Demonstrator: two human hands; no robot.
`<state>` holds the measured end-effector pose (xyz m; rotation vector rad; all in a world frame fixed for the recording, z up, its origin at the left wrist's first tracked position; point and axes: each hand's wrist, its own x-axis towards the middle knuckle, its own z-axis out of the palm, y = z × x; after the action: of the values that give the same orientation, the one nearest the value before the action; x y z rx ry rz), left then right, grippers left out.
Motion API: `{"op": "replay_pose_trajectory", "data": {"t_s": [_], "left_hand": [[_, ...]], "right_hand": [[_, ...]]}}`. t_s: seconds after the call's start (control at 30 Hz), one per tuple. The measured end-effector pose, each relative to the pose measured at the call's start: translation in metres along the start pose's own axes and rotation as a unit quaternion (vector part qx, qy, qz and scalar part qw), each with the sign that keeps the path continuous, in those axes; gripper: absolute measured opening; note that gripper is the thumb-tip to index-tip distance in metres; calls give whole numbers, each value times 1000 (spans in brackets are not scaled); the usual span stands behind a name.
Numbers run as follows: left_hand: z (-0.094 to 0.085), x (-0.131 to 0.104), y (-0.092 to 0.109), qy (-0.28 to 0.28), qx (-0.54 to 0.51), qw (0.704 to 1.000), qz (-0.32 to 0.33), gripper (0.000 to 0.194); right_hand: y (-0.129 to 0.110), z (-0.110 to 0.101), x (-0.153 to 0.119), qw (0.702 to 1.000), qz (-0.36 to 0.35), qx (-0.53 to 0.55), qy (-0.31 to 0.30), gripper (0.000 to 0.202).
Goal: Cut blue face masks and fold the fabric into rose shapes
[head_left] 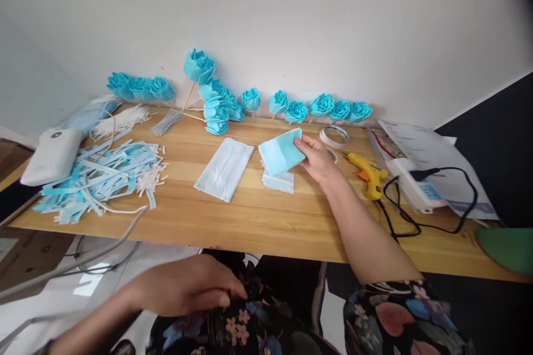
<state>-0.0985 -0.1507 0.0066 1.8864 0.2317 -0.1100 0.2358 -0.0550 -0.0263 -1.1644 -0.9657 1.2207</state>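
Note:
My right hand point(315, 156) is closed on a light blue sheet of thin mask-like fabric point(278, 152), thumb on top, holding it just above the table. Under that sheet lies a small stack of pale fabric pieces point(278, 182), partly covered. To the left, a larger stack of flat pale blue mask sheets point(225, 169) rests on the wood. My left hand point(191, 285) hangs over my lap in front of the table edge, its fingers bent and together, with nothing visible in them.
Blue fabric flowers point(216, 108) on sticks line the wall. Cut strips point(104, 177) and a white power bank point(54, 155) lie left. On the right are tape rolls point(334, 136), a yellow glue gun point(370, 175) and a power strip point(416, 186) with a black cord.

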Motion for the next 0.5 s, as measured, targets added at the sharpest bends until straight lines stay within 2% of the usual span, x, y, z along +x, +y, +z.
{"op": "replay_pose_trajectory", "data": {"t_s": [0.03,0.07,0.13,0.2,0.27,0.37,0.43,0.5], "left_hand": [[-14,-5,13,-3,-6,1000,-4,35],[-28,-6,22,20,21,999,-25,33],[-60,2,26,156,127,977,-67,32],[-93,20,12,296,247,917,-100,32],[-124,41,-12,376,319,857,-146,31],[-156,67,-45,410,384,799,-217,29],[-167,77,-59,396,393,789,-257,28],[-170,83,-66,383,386,790,-285,29]], "right_hand": [[3,1,0,1000,4,7,3,41],[5,2,0,1000,3,7,5,41],[8,2,-1,1000,0,-4,1,40],[10,1,-3,999,12,-29,-13,40],[13,1,-4,997,26,-69,-38,41],[17,2,-6,985,16,-148,-82,41],[18,4,-7,977,1,-187,-101,41],[19,5,-7,970,-11,-215,-111,40]]}}
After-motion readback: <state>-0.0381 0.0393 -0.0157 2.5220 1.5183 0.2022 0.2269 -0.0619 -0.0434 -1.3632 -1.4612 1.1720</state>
